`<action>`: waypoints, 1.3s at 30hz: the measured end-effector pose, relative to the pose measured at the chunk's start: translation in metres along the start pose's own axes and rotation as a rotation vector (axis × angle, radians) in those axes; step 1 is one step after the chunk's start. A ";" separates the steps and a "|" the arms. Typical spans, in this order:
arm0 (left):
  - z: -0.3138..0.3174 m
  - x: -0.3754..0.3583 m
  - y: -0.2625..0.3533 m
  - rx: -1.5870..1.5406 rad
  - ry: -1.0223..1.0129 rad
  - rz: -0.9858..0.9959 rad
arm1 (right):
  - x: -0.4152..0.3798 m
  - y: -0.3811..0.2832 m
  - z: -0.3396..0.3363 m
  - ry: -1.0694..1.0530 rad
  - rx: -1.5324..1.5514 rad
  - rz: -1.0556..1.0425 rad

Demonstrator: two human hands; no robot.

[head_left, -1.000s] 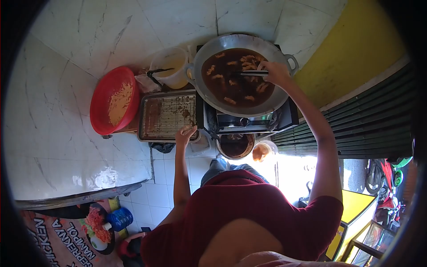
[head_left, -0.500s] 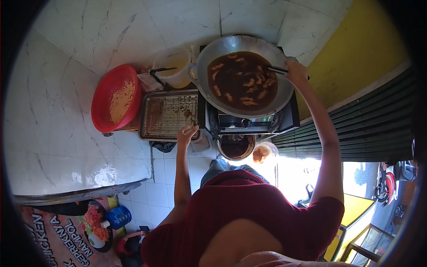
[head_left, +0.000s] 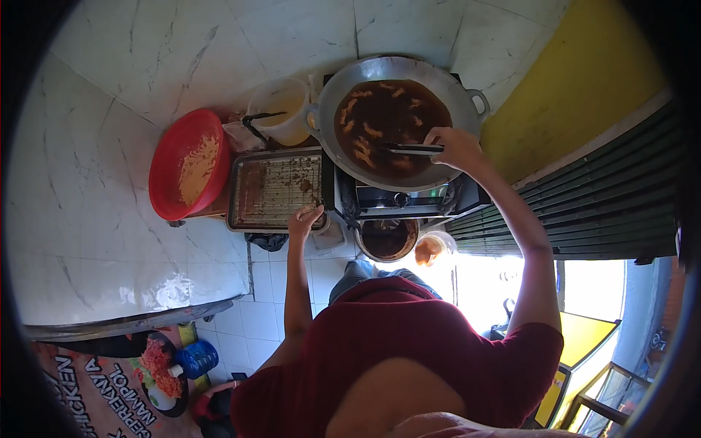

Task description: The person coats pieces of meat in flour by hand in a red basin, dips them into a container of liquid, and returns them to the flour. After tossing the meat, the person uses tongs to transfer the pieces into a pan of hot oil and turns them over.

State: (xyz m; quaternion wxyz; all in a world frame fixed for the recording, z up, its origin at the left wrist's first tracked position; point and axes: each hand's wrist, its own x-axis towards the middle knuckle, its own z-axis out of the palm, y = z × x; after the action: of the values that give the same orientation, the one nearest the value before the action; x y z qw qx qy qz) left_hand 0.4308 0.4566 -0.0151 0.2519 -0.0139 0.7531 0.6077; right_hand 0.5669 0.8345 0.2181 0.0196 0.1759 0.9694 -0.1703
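Over the wide metal wok [head_left: 471,120], my right hand [head_left: 454,150] is closed on dark tongs [head_left: 415,149], whose tips point left over the brown oil. Several pieces of frying food [head_left: 363,151] float in the oil, most of them at its left and upper edges. My left hand [head_left: 305,217] is at the lower right corner of the metal tray with a wire rack [head_left: 274,186]; its fingers are curled together, and what they hold, if anything, is too small to make out.
A red basin [head_left: 166,171] with pale flour stands left of the tray. Behind the tray is a clear tub [head_left: 286,102] with a black-handled tool. The stove [head_left: 467,201] carries the wok; a pot [head_left: 387,241] stands below. Part of another person [head_left: 212,409] shows at lower left.
My right hand has moved left and down from the wok's right handle with the tongs, now over the oil. Food pieces have shifted in the oil. My left hand has hardly moved.
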 end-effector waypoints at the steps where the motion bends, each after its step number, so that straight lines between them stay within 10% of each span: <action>1: 0.000 -0.001 0.001 -0.004 0.002 0.005 | -0.002 -0.009 -0.003 -0.012 -0.003 -0.001; 18: 0.003 0.009 -0.025 -0.083 0.026 0.120 | -0.029 0.015 -0.030 0.227 -0.029 -0.089; 25: 0.032 -0.065 0.003 0.077 0.418 0.416 | -0.039 0.001 -0.052 0.278 -0.042 -0.070; 29: 0.014 -0.088 -0.090 0.151 0.491 0.319 | -0.031 -0.022 -0.057 0.318 -0.010 -0.136; 33: -0.019 -0.165 -0.182 0.530 0.476 -0.161 | -0.012 -0.062 -0.044 0.273 0.100 -0.270; 37: -0.061 -0.243 -0.419 0.526 0.443 -0.542 | 0.017 -0.110 -0.004 0.274 0.166 -0.462; 39: -0.065 -0.316 -0.434 0.299 0.342 -0.729 | 0.019 -0.166 0.023 0.120 0.206 -0.398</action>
State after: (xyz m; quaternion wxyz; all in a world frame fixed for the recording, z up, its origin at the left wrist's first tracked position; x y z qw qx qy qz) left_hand 0.8251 0.1935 -0.2750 0.3209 -0.3433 0.8095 0.3519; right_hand 0.4904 0.6867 0.2482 -0.0900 -0.0079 0.9619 -0.2579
